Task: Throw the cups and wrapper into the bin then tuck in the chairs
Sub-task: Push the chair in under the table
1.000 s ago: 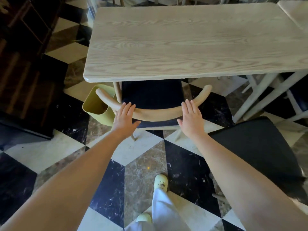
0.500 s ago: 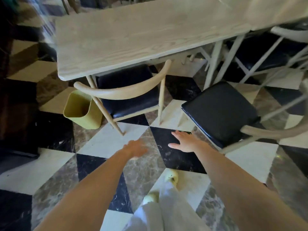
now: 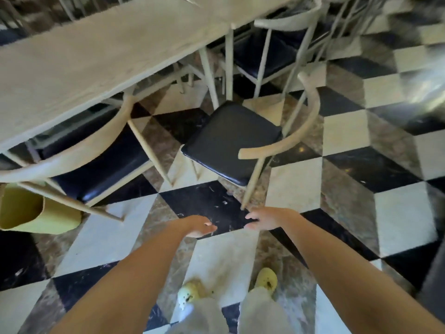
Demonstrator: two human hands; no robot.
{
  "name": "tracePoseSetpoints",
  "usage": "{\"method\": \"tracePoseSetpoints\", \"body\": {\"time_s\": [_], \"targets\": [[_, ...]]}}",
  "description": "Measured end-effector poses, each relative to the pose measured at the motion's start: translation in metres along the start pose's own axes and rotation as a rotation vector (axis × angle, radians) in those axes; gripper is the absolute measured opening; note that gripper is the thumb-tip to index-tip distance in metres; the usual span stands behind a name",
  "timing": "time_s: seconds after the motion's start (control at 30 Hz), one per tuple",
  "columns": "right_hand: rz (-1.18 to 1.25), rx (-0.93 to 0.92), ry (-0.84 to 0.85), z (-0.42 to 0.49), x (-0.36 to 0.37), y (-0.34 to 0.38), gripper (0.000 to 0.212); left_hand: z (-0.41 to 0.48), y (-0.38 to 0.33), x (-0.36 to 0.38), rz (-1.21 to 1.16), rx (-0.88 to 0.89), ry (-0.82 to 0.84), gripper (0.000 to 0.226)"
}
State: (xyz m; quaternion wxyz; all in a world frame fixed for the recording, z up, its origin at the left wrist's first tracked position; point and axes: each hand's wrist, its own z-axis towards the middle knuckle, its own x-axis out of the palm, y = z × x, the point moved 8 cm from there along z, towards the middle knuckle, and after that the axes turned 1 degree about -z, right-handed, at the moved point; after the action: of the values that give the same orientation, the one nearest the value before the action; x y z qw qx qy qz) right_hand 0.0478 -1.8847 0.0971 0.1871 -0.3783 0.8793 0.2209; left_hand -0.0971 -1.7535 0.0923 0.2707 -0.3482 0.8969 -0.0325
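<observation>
We see the checkered floor (image 3: 346, 131) first, black, white and brown marble tiles spreading under everything, its far right corner smeared by motion blur. Next in size is the pale wooden table (image 3: 79, 54), its top bare and cut off at the left and upper edges of the view.

Under the table's near edge sits the tucked chair (image 3: 96, 160), its dark seat mostly beneath the tabletop and its curved back rail running out of frame on the left. To its right stands the second chair (image 3: 228, 141), well clear of the table, turned at an angle, its black seat fully exposed and its bent back rail sweeping around the right side. A third chair (image 3: 265, 51) is behind it, farther along the table (blurred, so its legs tangle visually with the table's).

The yellow bin (image 3: 36, 213) sits on the floor at the left, just beside the tucked chair's legs, partly cropped; what lies inside is hidden from us.

Both arms reach forward over the floor. The left hand (image 3: 198, 225) is loosely curled and empty, touching nothing. The right hand (image 3: 263, 219), grip also half open and empty, hangs just beside the foot of the second chair's near leg; whether it touches is unclear.

Yellow shoes (image 3: 265, 280) show below.
</observation>
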Motion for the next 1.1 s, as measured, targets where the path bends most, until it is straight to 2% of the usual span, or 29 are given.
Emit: {"method": "tracePoseSetpoints", "body": {"time_s": [0.23,0.37,0.57,0.7,0.83,0.97,1.1], "targets": [[0.022,-0.020,0.005,-0.043,0.005,-0.116,0.061,0.037,-0.136,-0.012,0.074,0.048,0.026,0.053],[0.016,-0.018,-0.016,-0.064,-0.013,-0.164,0.061,0.051,-0.179,-0.032,0.038,0.045,0.025,0.060],[0.032,0.038,-0.109,-0.071,-0.069,-0.232,0.066,0.069,-0.247,-0.085,0.121,0.097,0.011,0.049],[0.018,0.053,-0.154,-0.064,-0.117,-0.256,0.067,0.091,-0.273,-0.121,0.083,0.095,0.010,0.055],[-0.020,0.019,-0.176,-0.056,-0.184,-0.265,0.066,0.113,-0.295,-0.175,-0.057,0.119,0.008,0.043],[-0.086,-0.065,-0.176,-0.041,-0.254,-0.259,0.064,0.128,-0.305,-0.246,-0.193,0.108,-0.133,0.043],[-0.112,-0.188,-0.295,-0.019,-0.313,-0.242,0.043,0.142,-0.293,-0.293,-0.123,0.063,-0.341,0.044]]}}
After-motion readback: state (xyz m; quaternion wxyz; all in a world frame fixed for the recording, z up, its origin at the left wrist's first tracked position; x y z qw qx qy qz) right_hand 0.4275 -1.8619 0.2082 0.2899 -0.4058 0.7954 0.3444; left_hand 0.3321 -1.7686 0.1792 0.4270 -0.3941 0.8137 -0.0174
